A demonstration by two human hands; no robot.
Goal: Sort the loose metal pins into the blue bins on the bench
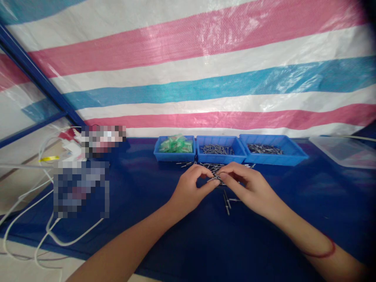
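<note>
Thin grey metal pin, pinched between the fingertips of left hand and right hand, just above the loose heap of similar metal pins on the dark blue table cover. Both hands closed on that one pin, thumbs against forefingers. Best kept low over the heap, held near its ends, wrists steady. Behind: blue plastic tray of green parts, middle blue tray of pins, right blue tray of pins.
</note>
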